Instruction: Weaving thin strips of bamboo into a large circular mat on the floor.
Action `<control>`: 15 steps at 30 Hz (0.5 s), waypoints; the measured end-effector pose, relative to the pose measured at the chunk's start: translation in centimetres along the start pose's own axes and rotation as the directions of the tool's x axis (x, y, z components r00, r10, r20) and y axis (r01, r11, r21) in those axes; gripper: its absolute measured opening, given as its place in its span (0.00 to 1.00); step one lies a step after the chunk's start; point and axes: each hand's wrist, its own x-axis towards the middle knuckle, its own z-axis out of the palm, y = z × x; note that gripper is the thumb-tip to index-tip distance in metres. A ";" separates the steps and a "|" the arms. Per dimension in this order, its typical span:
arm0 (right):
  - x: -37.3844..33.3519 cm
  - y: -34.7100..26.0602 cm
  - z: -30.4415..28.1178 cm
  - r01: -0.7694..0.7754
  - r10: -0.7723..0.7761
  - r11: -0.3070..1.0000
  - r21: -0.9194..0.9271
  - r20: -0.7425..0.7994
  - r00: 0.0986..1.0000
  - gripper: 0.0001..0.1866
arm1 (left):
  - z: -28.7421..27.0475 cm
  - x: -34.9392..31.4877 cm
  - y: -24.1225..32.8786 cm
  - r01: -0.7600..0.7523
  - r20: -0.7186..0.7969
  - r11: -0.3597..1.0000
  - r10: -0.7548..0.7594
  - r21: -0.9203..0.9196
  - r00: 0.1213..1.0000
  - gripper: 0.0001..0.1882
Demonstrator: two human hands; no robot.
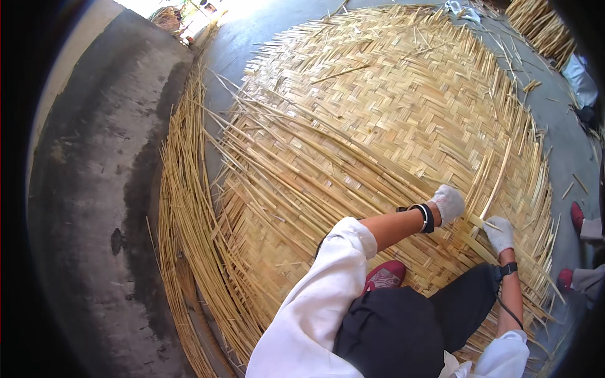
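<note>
left hand (pixel 449 203) presses flat on the woven bamboo mat (pixel 391 126) on the floor, pinning the weave. right hand (pixel 500 234) has its grip closed on a loose strip (pixel 498 183) at the mat's near edge, angled up for threading.

Single head view, looking steeply down, close over woven mat (pixel 391 126) on floor.

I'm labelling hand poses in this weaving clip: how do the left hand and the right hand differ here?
The left hand lies on the woven mat, pressing down with no strip visibly in it; the right hand is closed around a loose bamboo strip that curves up and away. The left hand sits farther up the mat, the right hand nearer the mat's edge. Both wear pale gloves and dark wristbands.
</note>
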 end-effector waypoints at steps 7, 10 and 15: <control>0.0 -0.1 -0.3 0.083 -0.083 0.996 -0.038 0.011 0.996 0.10 | 0.3 -0.4 -3.6 0.032 -0.115 0.927 -0.080 -0.373 0.990 0.11; -0.2 -0.5 -0.5 0.107 -0.107 0.994 -0.023 0.019 0.994 0.10 | 0.5 -0.3 -4.7 0.039 -0.076 0.898 -0.081 -0.439 0.994 0.11; -0.7 -0.2 -1.0 0.121 -0.119 0.992 -0.047 0.056 0.991 0.11 | 0.1 -0.6 -5.6 0.094 -0.051 0.904 -0.126 -0.417 0.991 0.11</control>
